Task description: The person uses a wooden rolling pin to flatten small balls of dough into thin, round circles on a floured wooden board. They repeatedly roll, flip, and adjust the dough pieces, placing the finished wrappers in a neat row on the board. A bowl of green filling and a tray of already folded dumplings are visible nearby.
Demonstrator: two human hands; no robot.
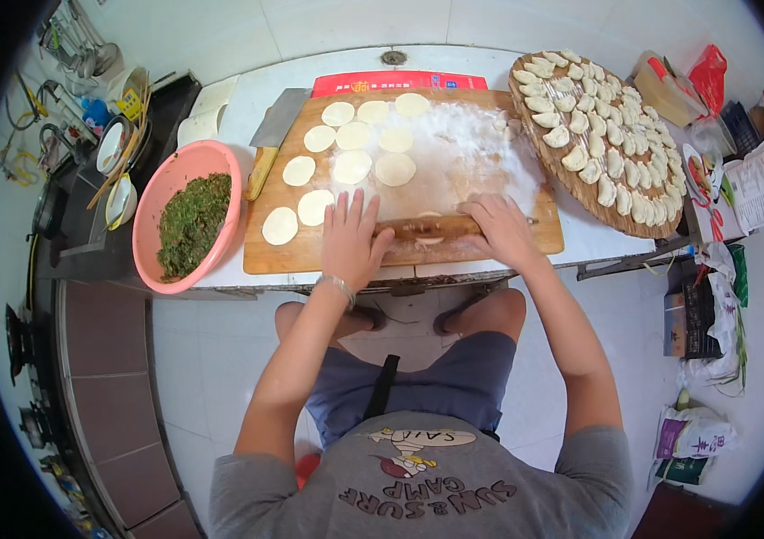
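Note:
A brown rolling pin [427, 226] lies crosswise near the front of a floured wooden board [292, 256], over a small dough piece [429, 240] that shows in part. On its left end rests my left hand [353, 238], fingers stretched forward and apart. My right hand [499, 229] lies flat over the right end, fingers extended. Several round dough wrappers [352, 167] are spread over the board's left and middle. Loose flour [467, 135] covers the right part. A cleaver [281, 117] with a wooden handle leans along the board's left edge.
A pink basin [231, 171] of chopped green filling [193, 220] stands left of the board. To the right, a round wooden tray [543, 162] holds many shaped dumplings [615, 162], its edge close to my right hand. Red scissors [715, 220] lie beyond it. A dark stove counter [85, 242] runs along the left.

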